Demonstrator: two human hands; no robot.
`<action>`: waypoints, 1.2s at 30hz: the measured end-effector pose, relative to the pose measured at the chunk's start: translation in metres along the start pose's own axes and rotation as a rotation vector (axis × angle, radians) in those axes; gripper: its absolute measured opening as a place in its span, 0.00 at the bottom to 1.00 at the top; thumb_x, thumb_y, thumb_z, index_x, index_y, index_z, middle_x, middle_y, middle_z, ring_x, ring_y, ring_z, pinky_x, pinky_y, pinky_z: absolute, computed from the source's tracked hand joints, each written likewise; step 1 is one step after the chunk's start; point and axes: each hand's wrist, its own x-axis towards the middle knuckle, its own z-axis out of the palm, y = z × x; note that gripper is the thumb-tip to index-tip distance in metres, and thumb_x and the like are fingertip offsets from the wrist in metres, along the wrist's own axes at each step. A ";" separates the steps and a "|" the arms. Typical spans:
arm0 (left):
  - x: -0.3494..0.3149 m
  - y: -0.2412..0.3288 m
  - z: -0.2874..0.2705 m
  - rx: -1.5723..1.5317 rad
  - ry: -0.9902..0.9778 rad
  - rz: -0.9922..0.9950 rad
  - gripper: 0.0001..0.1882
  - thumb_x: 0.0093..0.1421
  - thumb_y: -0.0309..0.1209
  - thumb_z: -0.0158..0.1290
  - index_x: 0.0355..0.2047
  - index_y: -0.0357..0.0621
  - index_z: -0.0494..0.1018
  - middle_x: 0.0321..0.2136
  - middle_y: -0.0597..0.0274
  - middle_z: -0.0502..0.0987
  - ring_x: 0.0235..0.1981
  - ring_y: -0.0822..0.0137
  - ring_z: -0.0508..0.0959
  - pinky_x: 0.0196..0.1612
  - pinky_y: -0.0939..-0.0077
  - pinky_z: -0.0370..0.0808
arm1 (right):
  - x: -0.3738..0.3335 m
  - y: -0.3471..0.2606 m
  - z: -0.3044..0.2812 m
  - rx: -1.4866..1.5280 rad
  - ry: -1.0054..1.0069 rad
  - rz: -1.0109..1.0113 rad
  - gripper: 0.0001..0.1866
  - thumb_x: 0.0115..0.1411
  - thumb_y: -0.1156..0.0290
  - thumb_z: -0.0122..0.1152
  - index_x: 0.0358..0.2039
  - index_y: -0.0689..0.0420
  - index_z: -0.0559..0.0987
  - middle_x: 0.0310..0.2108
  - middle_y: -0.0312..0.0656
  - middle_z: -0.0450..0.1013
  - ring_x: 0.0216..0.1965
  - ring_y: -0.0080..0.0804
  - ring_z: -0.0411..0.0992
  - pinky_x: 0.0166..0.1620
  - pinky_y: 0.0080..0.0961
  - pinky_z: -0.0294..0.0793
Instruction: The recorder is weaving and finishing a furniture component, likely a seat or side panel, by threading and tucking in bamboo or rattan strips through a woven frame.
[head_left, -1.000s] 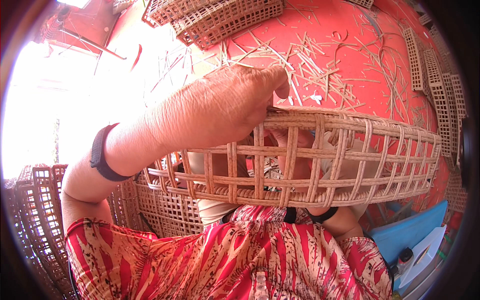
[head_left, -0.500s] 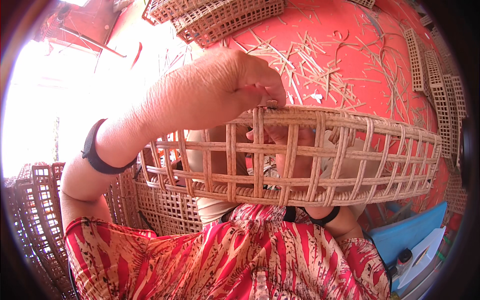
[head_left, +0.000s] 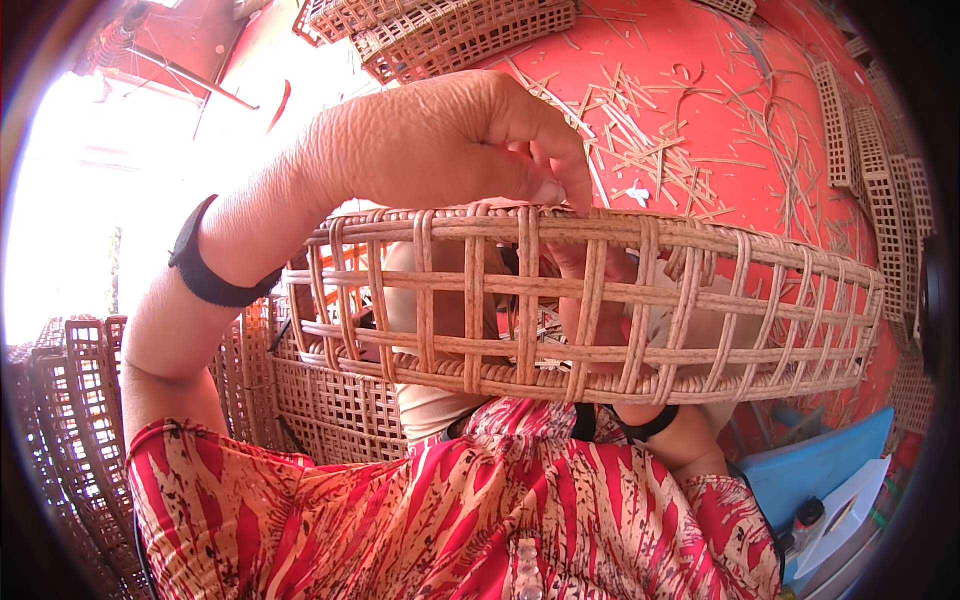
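A woven rattan basket with an open lattice wall spans the view in front of me, its long side toward me. My left hand reaches over its upper rim, thumb and fingers drawn together right at the rim's middle. Whatever they pinch is too small or hidden to make out. Behind the lattice, my right hand reaches up from below toward the same stretch of rim. The bars and rim cover most of its fingers. Black bands circle both forearms.
Cut rattan strips litter the red floor beyond the basket. Finished-looking lattice baskets stand at the back, more baskets at the right and darker stacked ones at the left. A blue bin is at lower right.
My left hand has shifted slightly right along the rim, its thumb now showing. The small strand end at the rim no longer shows. The basket's left part has risen a little.
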 end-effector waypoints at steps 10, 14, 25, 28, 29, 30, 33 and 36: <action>0.003 -0.005 0.001 -0.023 -0.139 0.085 0.09 0.64 0.32 0.51 0.37 0.39 0.77 0.36 0.61 0.75 0.43 0.66 0.73 0.46 0.70 0.70 | -0.002 -0.004 -0.017 -0.381 -0.122 -0.035 0.34 0.64 0.64 0.56 0.67 0.52 0.52 0.64 0.44 0.55 0.63 0.35 0.58 0.64 0.38 0.57; 0.007 0.000 0.003 0.012 -0.135 0.023 0.09 0.65 0.33 0.51 0.35 0.40 0.75 0.38 0.61 0.72 0.44 0.67 0.72 0.48 0.71 0.68 | -0.002 -0.003 -0.026 -0.553 -0.173 -0.081 0.36 0.64 0.64 0.56 0.67 0.52 0.51 0.65 0.45 0.53 0.64 0.36 0.56 0.65 0.39 0.55; 0.011 0.007 -0.005 -0.038 -0.011 -0.064 0.10 0.63 0.34 0.53 0.33 0.38 0.74 0.31 0.64 0.75 0.40 0.72 0.73 0.47 0.74 0.69 | 0.017 0.001 -0.011 -0.542 -0.035 0.077 0.42 0.61 0.62 0.59 0.68 0.55 0.46 0.67 0.47 0.50 0.68 0.37 0.50 0.68 0.38 0.50; 0.008 0.003 -0.002 0.233 0.048 -0.043 0.10 0.61 0.35 0.56 0.33 0.40 0.76 0.29 0.65 0.76 0.38 0.69 0.75 0.46 0.72 0.70 | 0.013 0.001 -0.001 -0.297 0.001 0.037 0.43 0.62 0.61 0.58 0.69 0.55 0.44 0.67 0.46 0.50 0.68 0.37 0.50 0.69 0.39 0.49; 0.007 0.002 -0.003 0.235 0.051 -0.047 0.10 0.61 0.35 0.56 0.33 0.40 0.76 0.29 0.65 0.76 0.38 0.69 0.75 0.46 0.72 0.70 | 0.014 0.001 -0.002 -0.385 0.003 0.084 0.43 0.61 0.61 0.59 0.69 0.55 0.44 0.67 0.47 0.50 0.68 0.37 0.50 0.68 0.39 0.50; 0.010 0.002 -0.004 0.248 0.056 -0.038 0.10 0.60 0.35 0.57 0.33 0.41 0.77 0.30 0.64 0.77 0.37 0.67 0.75 0.45 0.71 0.71 | 0.014 -0.003 -0.002 -0.479 0.018 0.128 0.44 0.61 0.61 0.59 0.68 0.55 0.43 0.67 0.47 0.50 0.68 0.37 0.50 0.68 0.39 0.50; 0.015 0.001 -0.008 0.264 0.049 -0.016 0.09 0.58 0.35 0.58 0.33 0.42 0.77 0.30 0.64 0.77 0.37 0.65 0.76 0.45 0.69 0.71 | 0.016 -0.019 0.009 -0.297 0.041 0.125 0.48 0.58 0.60 0.62 0.69 0.55 0.41 0.67 0.47 0.48 0.68 0.39 0.49 0.69 0.40 0.48; 0.013 0.003 -0.005 0.283 0.048 -0.025 0.09 0.58 0.35 0.59 0.32 0.42 0.78 0.30 0.64 0.78 0.38 0.65 0.76 0.45 0.68 0.72 | 0.002 -0.001 -0.007 -0.654 -0.125 -0.125 0.48 0.58 0.60 0.62 0.69 0.55 0.41 0.67 0.47 0.50 0.68 0.38 0.49 0.69 0.40 0.48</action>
